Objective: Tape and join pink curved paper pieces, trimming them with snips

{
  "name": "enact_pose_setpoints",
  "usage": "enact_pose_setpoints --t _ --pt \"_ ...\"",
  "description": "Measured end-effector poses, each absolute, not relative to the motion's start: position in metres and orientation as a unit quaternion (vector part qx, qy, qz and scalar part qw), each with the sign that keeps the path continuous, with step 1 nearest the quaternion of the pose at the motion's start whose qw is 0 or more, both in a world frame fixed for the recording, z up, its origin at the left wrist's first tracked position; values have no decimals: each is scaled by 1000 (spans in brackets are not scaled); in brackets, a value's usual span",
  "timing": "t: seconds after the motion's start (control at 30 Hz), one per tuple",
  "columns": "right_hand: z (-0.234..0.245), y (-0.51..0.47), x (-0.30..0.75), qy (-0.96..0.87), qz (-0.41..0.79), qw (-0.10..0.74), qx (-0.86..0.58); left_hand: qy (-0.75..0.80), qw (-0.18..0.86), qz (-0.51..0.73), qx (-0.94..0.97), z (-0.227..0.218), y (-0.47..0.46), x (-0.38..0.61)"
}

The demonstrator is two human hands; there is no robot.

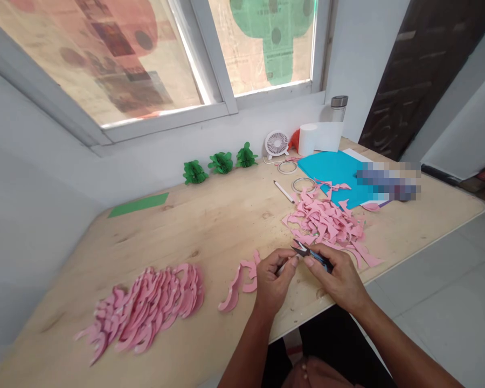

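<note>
My right hand (341,275) is wrapped round a pair of dark thread snips (321,260), whose pointed blades stand apart and face left. Close to those blades, my left hand (275,277) is closed in a pinch. A small pale bit shows between its fingers, too hidden to name. Just left of that hand lie a few curved pink paper pieces (233,291). Beyond both hands is a loose heap of pink paper scraps (327,218). Farther left, many curled pink cut-outs (157,304) lie overlapping in a pile.
Along the wall stand green paper shapes (221,163), a small white fan (276,144), a paper roll (307,140) and a bottle (338,110). Blue sheets (327,167) lie at the right. A pen (283,192) and tape rings (303,185) sit behind the scraps. A green strip (139,205) lies back left.
</note>
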State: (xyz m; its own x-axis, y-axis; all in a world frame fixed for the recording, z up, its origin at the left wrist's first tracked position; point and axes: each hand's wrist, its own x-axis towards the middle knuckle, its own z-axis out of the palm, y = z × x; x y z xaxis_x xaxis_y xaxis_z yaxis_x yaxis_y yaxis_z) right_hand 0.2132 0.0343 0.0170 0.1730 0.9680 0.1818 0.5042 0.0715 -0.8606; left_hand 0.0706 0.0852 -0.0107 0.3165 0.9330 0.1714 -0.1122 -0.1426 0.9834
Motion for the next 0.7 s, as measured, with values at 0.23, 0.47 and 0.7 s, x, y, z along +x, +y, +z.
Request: enact_pose_setpoints --t 0.23,0.47,0.7 --pt "16 34 212 -591 259 439 -625 352 552 471 591 -9 85 71" --pt "18 33 212 -600 244 441 -622 353 558 465 590 -9 85 71" --pt "18 33 212 -599 244 453 -614 356 560 464 587 -8 84 71"
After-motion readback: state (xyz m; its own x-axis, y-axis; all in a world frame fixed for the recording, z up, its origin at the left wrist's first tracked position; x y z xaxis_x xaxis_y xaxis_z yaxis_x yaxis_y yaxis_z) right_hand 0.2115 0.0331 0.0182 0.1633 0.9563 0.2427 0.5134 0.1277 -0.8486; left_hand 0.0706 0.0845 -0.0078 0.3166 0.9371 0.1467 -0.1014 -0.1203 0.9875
